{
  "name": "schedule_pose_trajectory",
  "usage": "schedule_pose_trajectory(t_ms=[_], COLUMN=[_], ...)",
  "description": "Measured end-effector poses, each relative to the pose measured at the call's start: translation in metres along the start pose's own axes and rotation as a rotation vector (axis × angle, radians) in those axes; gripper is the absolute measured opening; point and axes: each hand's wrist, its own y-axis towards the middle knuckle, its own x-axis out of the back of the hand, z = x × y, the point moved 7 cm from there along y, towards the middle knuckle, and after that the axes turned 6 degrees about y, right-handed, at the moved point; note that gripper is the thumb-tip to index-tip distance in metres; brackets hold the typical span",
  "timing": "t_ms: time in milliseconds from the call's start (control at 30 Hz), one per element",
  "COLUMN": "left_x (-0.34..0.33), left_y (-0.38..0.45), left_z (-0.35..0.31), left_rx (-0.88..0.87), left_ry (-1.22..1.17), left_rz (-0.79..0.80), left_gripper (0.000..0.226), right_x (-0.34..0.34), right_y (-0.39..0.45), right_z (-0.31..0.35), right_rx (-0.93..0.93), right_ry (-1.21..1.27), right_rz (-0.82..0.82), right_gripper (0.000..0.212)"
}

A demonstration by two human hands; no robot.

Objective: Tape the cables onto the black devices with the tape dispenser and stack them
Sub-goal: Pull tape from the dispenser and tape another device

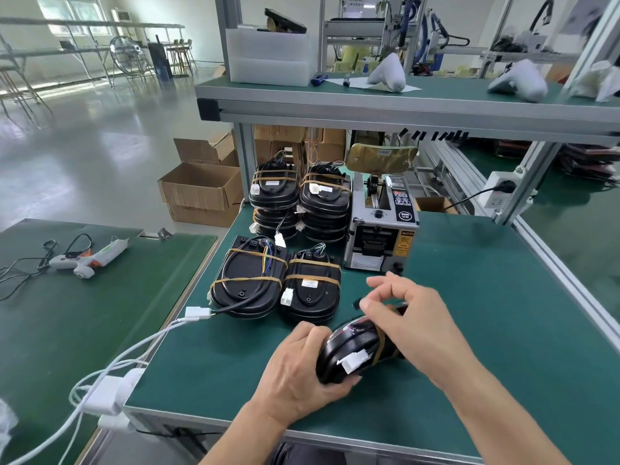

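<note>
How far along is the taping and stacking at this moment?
Done: four piles of taped devices stand beside the tape dispenser. In hand: the left hand grips another black device while the right hand works over its taped top. Left: stacking this one.

We have a single head-worn view, looking forward and down from the near edge of the green worktable (469,313); close above the hands; the far-edge shelf (402,109) fills the upper frame.
</note>
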Motion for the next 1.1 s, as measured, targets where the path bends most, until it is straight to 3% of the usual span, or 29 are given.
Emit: schedule_pose_trajectory(t_ms=[133, 1100], left_x=[-0.001, -0.003], left_y=[-0.001, -0.001], left_z=[0.0, 0.0], left_rx=[0.001, -0.032], left_ry=[0.006, 0.018], left_rz=[-0.001, -0.028], left_gripper=[0.056, 0.053], right_x=[-0.003, -0.019], right_y=[-0.012, -0.029], right_z=[-0.012, -0.02], right_rx=[0.004, -0.029], right_ry=[-0.065, -0.034], right_rz=[-0.044, -0.171], right_gripper=[0.017, 0.026])
